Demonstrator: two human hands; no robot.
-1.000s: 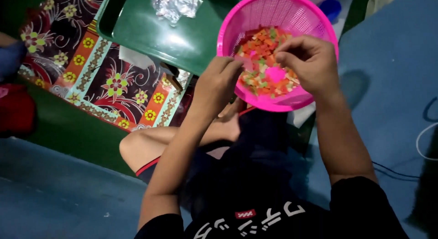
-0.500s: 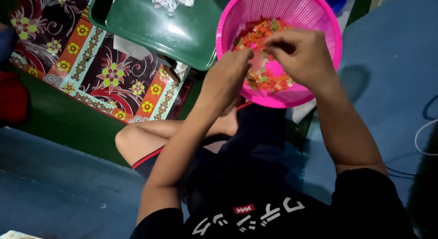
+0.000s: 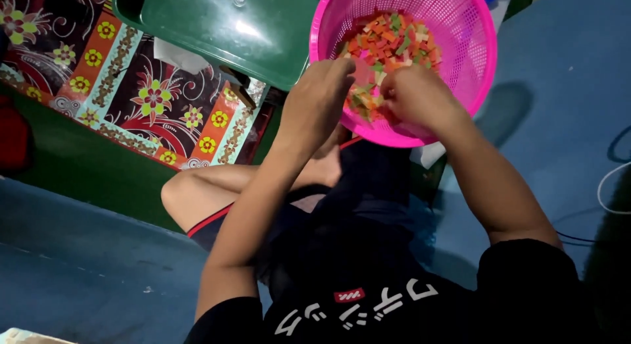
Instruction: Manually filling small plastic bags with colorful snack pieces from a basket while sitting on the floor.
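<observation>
Over one pink basket (image 3: 460,68), two hands (image 3: 368,97)

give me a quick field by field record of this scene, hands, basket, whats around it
left hand: left hand at the near rim of the pink basket, fingers curled into the small pieces
right hand: right hand inside the basket, fingers bent down on the pieces; a grip cannot be made out
basket contents: orange, green and pale small pieces, heaped in the bottom
left of basket: green tray, touching or overlapping the basket's rim
under tray: floral patterned mat
floor: blue surface
person: seated, dark shirt, bare knee
</observation>
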